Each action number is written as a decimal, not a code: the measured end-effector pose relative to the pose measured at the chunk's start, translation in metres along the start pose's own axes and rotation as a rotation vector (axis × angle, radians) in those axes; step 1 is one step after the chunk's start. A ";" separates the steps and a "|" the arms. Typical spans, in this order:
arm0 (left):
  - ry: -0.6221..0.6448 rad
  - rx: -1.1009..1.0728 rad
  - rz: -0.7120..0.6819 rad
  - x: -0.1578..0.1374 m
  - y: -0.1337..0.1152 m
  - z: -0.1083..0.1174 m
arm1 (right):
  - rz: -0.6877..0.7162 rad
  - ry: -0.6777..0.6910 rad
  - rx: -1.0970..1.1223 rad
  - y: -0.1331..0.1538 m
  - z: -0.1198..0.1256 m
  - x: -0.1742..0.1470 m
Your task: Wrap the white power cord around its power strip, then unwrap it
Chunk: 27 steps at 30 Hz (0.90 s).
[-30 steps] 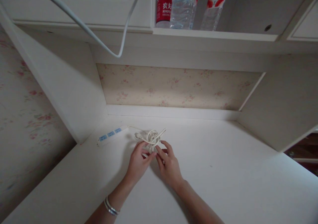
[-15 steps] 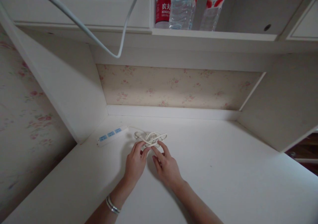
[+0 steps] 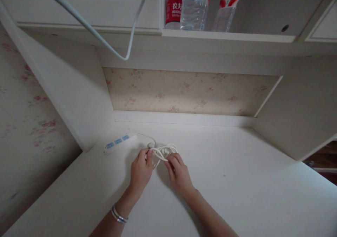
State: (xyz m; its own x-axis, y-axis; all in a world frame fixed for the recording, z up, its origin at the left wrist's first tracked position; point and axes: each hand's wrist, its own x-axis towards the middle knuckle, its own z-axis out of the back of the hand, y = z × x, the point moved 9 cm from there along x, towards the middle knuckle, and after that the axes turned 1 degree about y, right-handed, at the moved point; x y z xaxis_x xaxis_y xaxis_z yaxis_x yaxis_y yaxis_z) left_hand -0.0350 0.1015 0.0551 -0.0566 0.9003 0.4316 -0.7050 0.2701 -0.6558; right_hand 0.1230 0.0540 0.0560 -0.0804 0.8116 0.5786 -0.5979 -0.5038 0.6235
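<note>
A white power cord [image 3: 160, 154] lies in loose, tangled loops over the desk, with both of my hands on it. My left hand [image 3: 141, 168] pinches the left side of the loops between thumb and fingers, close to a round whitish end piece [image 3: 150, 145], perhaps the plug. On the other side my right hand [image 3: 179, 174] is closed on the near right part of the loops. From the bundle the cord runs left to a white power strip [image 3: 120, 143] with blue socket faces, which lies at an angle.
The white desk [image 3: 237, 195] has side panels left and right. Bottles, including a clear plastic bottle [image 3: 193, 9], stand on the shelf above. A pale bent tube [image 3: 105, 47] hangs in front of the cabinet at upper left.
My right hand's fingers have closed on the cord, where before they were spread at it. The loops have shifted and come slightly towards me; my left hand has moved a little left.
</note>
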 end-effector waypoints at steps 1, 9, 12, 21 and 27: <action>-0.004 -0.017 0.006 0.001 0.000 0.001 | -0.006 -0.012 0.045 0.000 0.002 0.001; 0.094 -0.165 0.149 0.005 0.015 -0.015 | -0.123 -0.039 0.274 -0.013 0.003 0.001; 0.077 -0.216 0.123 0.009 0.015 -0.016 | -0.098 -0.061 0.314 -0.012 0.003 0.003; 0.079 -0.407 0.137 0.015 0.021 -0.021 | -0.028 0.026 0.488 -0.005 -0.001 0.003; 0.141 -0.552 0.341 0.009 0.036 -0.035 | -0.089 0.048 0.623 -0.004 -0.001 0.004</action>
State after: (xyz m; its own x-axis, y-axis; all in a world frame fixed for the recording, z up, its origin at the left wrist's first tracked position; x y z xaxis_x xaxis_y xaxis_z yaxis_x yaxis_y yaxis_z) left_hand -0.0360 0.1315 0.0142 -0.0925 0.9922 0.0831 -0.1960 0.0636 -0.9785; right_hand 0.1243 0.0598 0.0558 -0.0967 0.8633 0.4953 -0.0282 -0.4998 0.8657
